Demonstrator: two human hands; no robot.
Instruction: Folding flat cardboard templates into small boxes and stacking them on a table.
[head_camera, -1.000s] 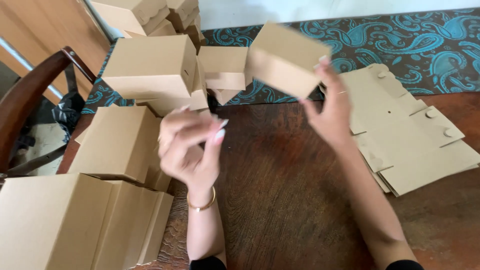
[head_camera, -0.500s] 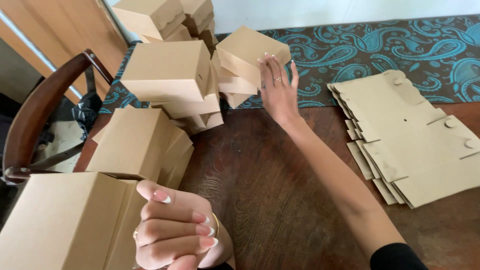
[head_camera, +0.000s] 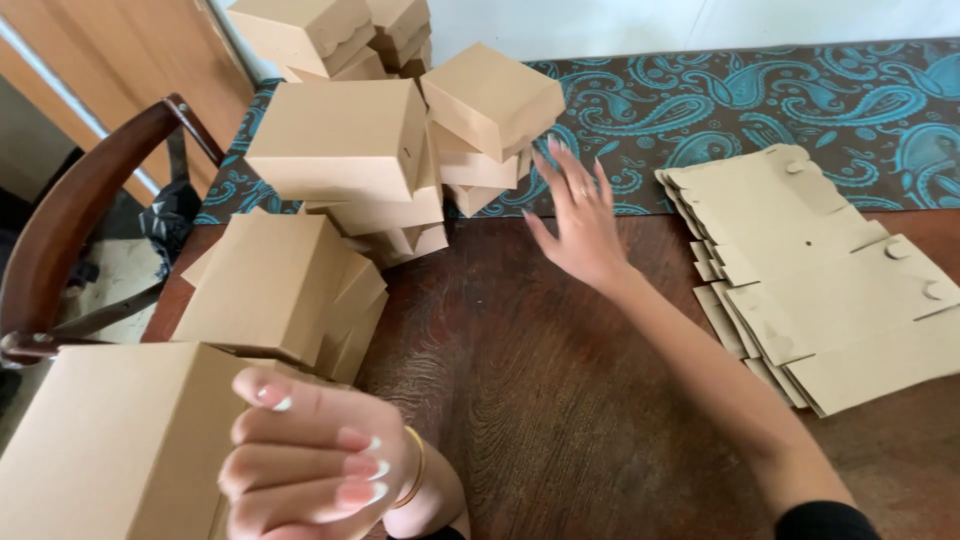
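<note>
Fingers of the right hand (head_camera: 578, 222) are spread open and nothing is gripped; the fingertips are held just beside the tilted folded box (head_camera: 492, 98) at the far edge of the table, and contact cannot be told for certain. The left hand (head_camera: 318, 462) is curled loosely shut at the near left, empty, just beside a large folded box (head_camera: 110, 445).

The tilted box is seen resting on the heap of folded boxes (head_camera: 340, 160) at the far left, its plain brown card closed on all visible sides, one corner raised. Much of the folding is judged done: many finished boxes are piled at the left. A stack of flat blanks (head_camera: 830, 290), unfolded, with rounded tabs at the edges, is left at the right on the dark wooden table (head_camera: 560, 400), so work is judged to remain.
</note>
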